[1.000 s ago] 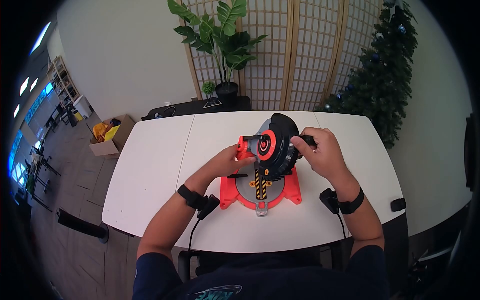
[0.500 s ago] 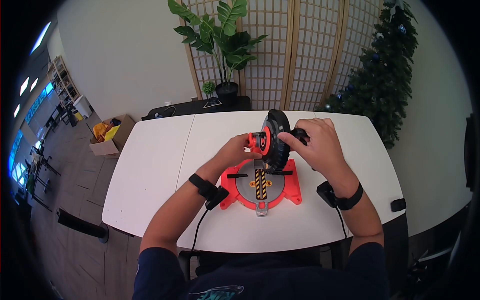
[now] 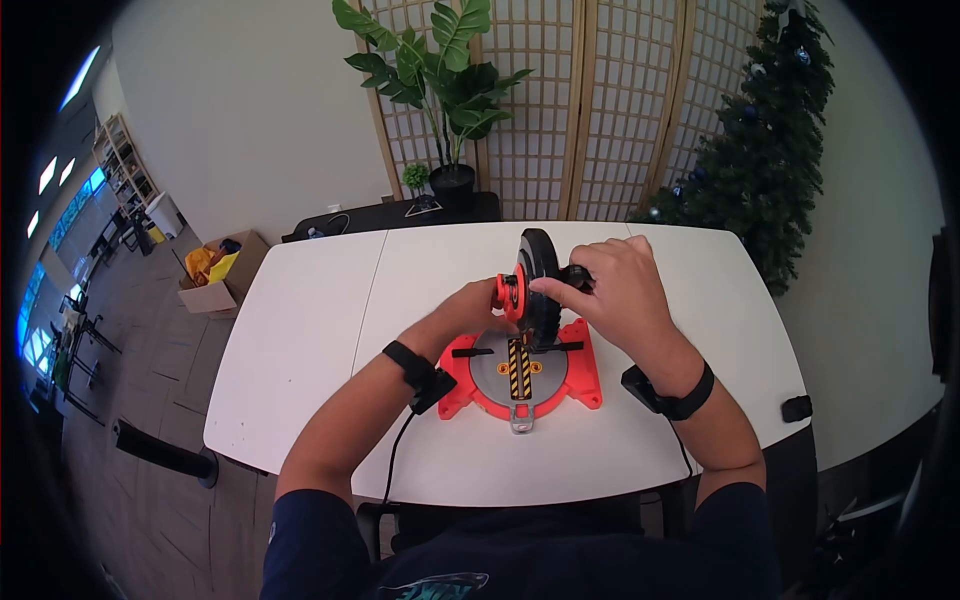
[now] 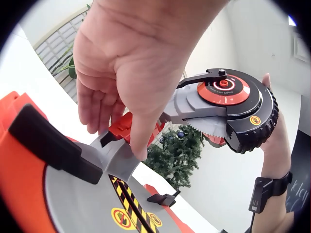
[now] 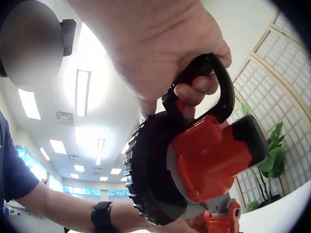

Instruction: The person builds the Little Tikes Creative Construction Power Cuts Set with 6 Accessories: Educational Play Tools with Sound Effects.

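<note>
A toy miter saw stands on the white table (image 3: 300, 400), its red base (image 3: 584, 375) bearing a grey round plate (image 4: 73, 199) with a yellow-and-black striped slot. Its black saw head (image 3: 540, 285) is raised above the plate. My right hand (image 3: 625, 295) grips the black loop handle (image 5: 227, 94), fingers curled through it beside the red motor housing (image 5: 204, 155). At the back, my left hand (image 3: 470, 310) holds the red hinge bracket (image 4: 121, 127), thumb in front and fingers behind. The grey toothed blade (image 4: 209, 127) shows under the guard in the left wrist view.
Two black clamps, one at each side (image 3: 472, 352), lie over the plate. A small black object (image 3: 797, 409) sits at the table's right edge. Beyond the table are a potted plant (image 3: 453, 180), a folding screen and a decorated tree (image 3: 760, 170). A cardboard box (image 3: 235, 285) is at the left.
The saw head has swung left and turned from leaning over to nearly edge-on. My right hand has moved left with the handle; my left hand has shifted slightly right and back at the hinge.
</note>
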Demonstrator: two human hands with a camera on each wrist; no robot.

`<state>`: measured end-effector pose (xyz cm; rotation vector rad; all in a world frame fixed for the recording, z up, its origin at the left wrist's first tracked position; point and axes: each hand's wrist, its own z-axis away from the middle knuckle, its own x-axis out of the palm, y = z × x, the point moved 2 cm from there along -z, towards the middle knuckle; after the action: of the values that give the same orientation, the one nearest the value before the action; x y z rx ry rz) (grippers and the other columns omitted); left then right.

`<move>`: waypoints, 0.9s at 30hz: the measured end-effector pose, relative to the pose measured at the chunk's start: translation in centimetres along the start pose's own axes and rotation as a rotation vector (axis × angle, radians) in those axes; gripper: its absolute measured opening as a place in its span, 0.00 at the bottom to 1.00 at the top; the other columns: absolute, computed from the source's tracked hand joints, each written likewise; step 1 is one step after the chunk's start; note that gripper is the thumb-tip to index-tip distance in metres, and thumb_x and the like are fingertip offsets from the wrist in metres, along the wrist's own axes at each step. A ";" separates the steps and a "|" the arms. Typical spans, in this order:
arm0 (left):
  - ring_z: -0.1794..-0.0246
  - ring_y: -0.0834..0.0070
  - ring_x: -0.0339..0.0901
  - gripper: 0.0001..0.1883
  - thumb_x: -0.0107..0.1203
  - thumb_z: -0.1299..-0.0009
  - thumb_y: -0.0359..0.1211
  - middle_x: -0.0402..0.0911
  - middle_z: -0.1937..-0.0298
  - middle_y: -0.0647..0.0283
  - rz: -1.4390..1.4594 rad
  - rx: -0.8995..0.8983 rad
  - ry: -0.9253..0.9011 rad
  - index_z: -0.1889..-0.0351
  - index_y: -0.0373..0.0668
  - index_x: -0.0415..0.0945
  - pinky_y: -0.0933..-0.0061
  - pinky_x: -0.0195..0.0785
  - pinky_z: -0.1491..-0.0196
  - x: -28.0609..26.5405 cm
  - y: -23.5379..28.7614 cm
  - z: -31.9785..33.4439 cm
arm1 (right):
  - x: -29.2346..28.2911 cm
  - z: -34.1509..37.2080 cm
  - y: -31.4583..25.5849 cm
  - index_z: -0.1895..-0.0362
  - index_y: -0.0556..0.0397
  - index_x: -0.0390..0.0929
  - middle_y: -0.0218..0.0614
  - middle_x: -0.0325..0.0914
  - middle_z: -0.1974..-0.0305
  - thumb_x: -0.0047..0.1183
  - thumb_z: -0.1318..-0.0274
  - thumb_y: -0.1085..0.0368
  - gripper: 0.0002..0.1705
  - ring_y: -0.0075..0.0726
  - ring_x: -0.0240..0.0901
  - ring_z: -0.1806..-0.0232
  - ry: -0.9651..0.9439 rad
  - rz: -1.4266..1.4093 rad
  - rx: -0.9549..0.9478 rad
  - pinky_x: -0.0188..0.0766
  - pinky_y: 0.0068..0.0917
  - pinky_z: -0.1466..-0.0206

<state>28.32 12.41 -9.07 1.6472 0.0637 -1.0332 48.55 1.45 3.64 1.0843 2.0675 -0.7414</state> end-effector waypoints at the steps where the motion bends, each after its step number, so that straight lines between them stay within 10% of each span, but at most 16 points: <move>1: 0.47 0.65 0.82 0.30 0.78 0.47 0.34 0.86 0.51 0.56 0.000 0.000 0.000 0.46 0.41 0.79 0.65 0.71 0.40 -0.1 0.3 0.0 | 0.0 0.0 -0.2 0.77 0.53 0.81 0.36 0.76 0.80 0.61 0.46 0.31 0.35 0.41 0.73 0.73 -0.009 0.024 -0.008 0.57 0.37 0.52; 6: 0.63 0.65 0.83 0.24 0.78 0.48 0.35 0.86 0.64 0.57 -0.178 -0.103 0.016 0.56 0.38 0.83 0.68 0.76 0.53 -1.0 2.7 0.9 | -0.1 0.3 -1.2 0.77 0.52 0.81 0.35 0.77 0.80 0.62 0.47 0.33 0.33 0.39 0.72 0.73 0.011 0.035 -0.035 0.57 0.37 0.53; 27: 0.59 0.59 0.86 0.28 0.79 0.51 0.42 0.88 0.59 0.50 -0.235 -0.240 0.117 0.57 0.36 0.83 0.63 0.77 0.53 -1.0 0.5 0.1 | 1.3 -0.6 0.0 0.79 0.52 0.80 0.34 0.75 0.82 0.65 0.50 0.33 0.33 0.39 0.70 0.75 -0.048 -0.013 -0.165 0.55 0.34 0.55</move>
<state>27.91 12.56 -8.03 1.5018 0.4514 -1.0583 47.82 2.50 2.96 0.9534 2.0567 -0.5854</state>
